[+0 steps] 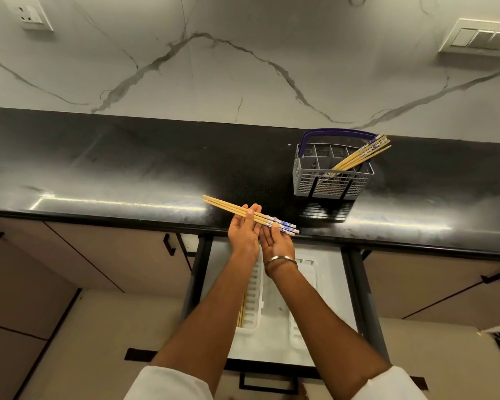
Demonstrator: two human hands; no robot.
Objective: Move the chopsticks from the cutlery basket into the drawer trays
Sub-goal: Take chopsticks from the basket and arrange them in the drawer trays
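Observation:
I hold a bundle of bamboo chopsticks [225, 206] with blue-patterned ends level over the counter's front edge, above the open drawer [332, 298]. My left hand [244, 233] grips the bundle near its middle. My right hand [278, 244], with a metal bangle at the wrist, pinches the patterned end. A grey cutlery basket [306, 183] with a blue handle stands on the counter to the right, and several more chopsticks [361, 157] lean out of its right side. Two white trays lie in the drawer; the left tray [256, 287] has chopsticks [241, 313] in it, and my arms partly hide the right tray [308, 272].
The black counter [127, 174] runs the full width below a marble wall. Beige cabinet doors with black handles [169, 243] flank the drawer. Wall sockets sit at the upper left [32, 13] and upper right [479, 39].

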